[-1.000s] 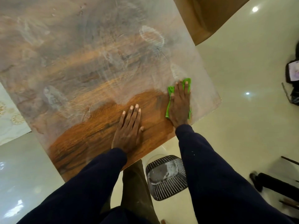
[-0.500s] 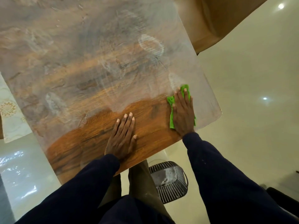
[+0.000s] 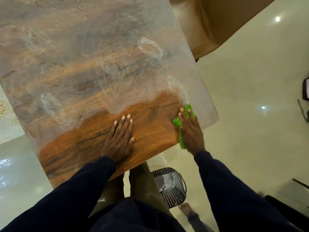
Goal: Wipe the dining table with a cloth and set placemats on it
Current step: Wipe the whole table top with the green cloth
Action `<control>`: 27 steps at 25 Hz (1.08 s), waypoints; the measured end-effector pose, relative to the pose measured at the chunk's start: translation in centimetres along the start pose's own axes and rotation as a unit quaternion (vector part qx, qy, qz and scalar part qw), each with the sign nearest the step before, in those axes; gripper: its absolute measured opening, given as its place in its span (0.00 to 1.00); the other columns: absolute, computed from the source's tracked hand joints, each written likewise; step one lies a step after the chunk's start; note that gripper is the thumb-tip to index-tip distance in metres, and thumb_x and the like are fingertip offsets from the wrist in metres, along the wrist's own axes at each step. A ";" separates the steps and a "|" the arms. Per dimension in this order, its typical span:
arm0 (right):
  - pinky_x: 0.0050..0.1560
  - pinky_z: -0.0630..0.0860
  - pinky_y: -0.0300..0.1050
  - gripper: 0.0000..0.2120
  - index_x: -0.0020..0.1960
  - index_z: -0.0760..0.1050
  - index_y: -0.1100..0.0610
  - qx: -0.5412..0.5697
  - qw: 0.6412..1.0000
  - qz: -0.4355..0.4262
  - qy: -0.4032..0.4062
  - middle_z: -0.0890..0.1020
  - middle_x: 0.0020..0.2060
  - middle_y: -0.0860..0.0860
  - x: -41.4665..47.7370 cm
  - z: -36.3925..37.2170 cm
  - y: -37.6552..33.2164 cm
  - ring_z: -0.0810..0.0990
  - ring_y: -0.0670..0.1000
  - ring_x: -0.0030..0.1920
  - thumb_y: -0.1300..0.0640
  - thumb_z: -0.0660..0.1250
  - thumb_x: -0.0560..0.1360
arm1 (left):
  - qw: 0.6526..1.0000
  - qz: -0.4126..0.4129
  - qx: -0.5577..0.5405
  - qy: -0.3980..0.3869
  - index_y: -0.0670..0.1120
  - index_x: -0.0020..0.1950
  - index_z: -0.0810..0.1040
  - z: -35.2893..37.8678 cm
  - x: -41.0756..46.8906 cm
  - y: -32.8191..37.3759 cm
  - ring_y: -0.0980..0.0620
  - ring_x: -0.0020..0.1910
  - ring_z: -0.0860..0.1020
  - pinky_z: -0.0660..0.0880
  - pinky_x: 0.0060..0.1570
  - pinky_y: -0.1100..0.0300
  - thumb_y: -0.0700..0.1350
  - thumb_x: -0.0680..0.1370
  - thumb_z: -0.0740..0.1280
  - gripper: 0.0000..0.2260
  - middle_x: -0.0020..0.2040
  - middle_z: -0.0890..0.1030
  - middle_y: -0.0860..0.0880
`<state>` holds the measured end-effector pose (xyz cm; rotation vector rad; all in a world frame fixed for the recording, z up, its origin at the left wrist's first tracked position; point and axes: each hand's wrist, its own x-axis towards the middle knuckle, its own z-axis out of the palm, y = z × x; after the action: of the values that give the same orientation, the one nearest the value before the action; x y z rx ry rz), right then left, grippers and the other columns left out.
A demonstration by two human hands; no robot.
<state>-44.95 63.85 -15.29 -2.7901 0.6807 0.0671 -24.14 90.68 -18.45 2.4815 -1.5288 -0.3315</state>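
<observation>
Mostly the table (image 3: 93, 67) fills the view, with its far and left parts running out of frame. A dull whitish film covers most of the wood, and a clean brown band lies along the near edge. Beyond the far right corner a tan seat (image 3: 217, 25) is cut off by the top of the frame. At the left edge a pale patterned sheet (image 3: 6, 114) shows from behind the table; it may be a placemat, though too little is visible to say. Below the near edge a dark slatted basket (image 3: 173, 186) stands on the floor, partly hidden by the person's legs.

The left hand (image 3: 119, 138) lies flat on the clean wood, fingers straight and together, holding nothing. The right hand (image 3: 190, 129) presses flat on the green cloth (image 3: 189, 108) by the near right corner, fingers straight and slightly spread. It covers most of the cloth; only the fringe shows past the fingertips and along the thumb side.
</observation>
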 end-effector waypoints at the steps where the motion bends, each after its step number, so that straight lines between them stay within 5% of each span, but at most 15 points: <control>1: 0.79 0.58 0.71 0.24 0.83 0.58 0.60 0.014 0.998 0.055 0.019 0.59 0.83 0.58 1.9 -0.3 0.8 0.52 0.61 0.84 0.54 0.47 0.89 | 1.000 -0.007 -0.003 0.004 0.38 0.85 0.55 0.1 0.1 0.0 0.40 0.85 0.55 0.46 0.84 0.43 0.53 0.87 0.50 0.30 0.85 0.54 0.39; 5: 0.83 0.51 0.65 0.29 0.84 0.56 0.61 0.024 0.982 0.181 0.049 0.56 0.84 0.58 9.6 0.4 -2.3 0.48 0.60 0.85 0.49 0.40 0.88 | 0.999 -0.006 -0.038 0.021 0.37 0.84 0.57 0.9 2.1 3.1 0.40 0.85 0.55 0.46 0.84 0.43 0.52 0.87 0.51 0.28 0.85 0.56 0.39; 7: 0.82 0.52 0.67 0.32 0.84 0.57 0.61 0.007 0.994 0.107 0.007 0.57 0.84 0.59 8.2 1.4 -4.9 0.49 0.62 0.85 0.44 0.35 0.88 | 0.997 -0.039 -0.066 0.034 0.38 0.84 0.58 1.1 3.9 5.5 0.41 0.85 0.55 0.48 0.83 0.42 0.51 0.87 0.51 0.27 0.85 0.57 0.40; 10: 0.81 0.55 0.68 0.32 0.82 0.62 0.61 -0.010 0.998 -0.051 -0.037 0.60 0.83 0.59 1.3 1.7 -3.8 0.53 0.62 0.84 0.42 0.43 0.89 | 0.987 -0.121 -0.087 0.053 0.40 0.85 0.57 1.3 4.9 7.8 0.44 0.86 0.52 0.48 0.84 0.42 0.49 0.87 0.52 0.27 0.86 0.55 0.42; 12: 0.79 0.59 0.70 0.28 0.82 0.62 0.62 -0.017 0.997 -0.073 -0.022 0.60 0.83 0.58 -1.2 1.0 0.1 0.54 0.61 0.84 0.46 0.49 0.89 | 0.988 -0.122 -0.081 0.052 0.40 0.85 0.55 1.5 5.0 7.9 0.45 0.86 0.50 0.48 0.84 0.41 0.49 0.87 0.51 0.27 0.86 0.53 0.43; 19: 0.83 0.51 0.65 0.26 0.84 0.58 0.61 0.041 0.994 0.090 0.041 0.58 0.84 0.58 11.1 -1.6 4.8 0.51 0.61 0.84 0.54 0.46 0.88 | 0.989 -0.138 -0.036 0.044 0.39 0.85 0.55 2.0 5.2 8.5 0.44 0.86 0.51 0.47 0.84 0.42 0.49 0.86 0.51 0.28 0.86 0.54 0.41; 23: 0.82 0.53 0.66 0.26 0.84 0.57 0.60 0.034 0.996 -0.076 -0.018 0.56 0.84 0.57 11.0 0.3 2.1 0.47 0.60 0.85 0.52 0.51 0.88 | 0.985 -0.165 -0.019 0.050 0.41 0.85 0.57 1.5 4.7 8.8 0.43 0.85 0.53 0.48 0.84 0.42 0.50 0.87 0.51 0.28 0.86 0.55 0.42; 27: 0.82 0.54 0.68 0.32 0.83 0.60 0.60 0.018 0.941 -0.326 -0.084 0.57 0.84 0.58 4.0 -0.9 8.8 0.50 0.61 0.85 0.51 0.65 0.84 | 0.947 -0.306 -0.033 0.091 0.42 0.86 0.56 2.0 6.5 13.0 0.43 0.86 0.50 0.49 0.83 0.39 0.48 0.87 0.51 0.27 0.86 0.53 0.43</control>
<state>-45.43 54.31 -17.03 -2.7786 -0.2948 0.1562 -32.95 79.03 -17.13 2.7815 -0.6355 -0.2281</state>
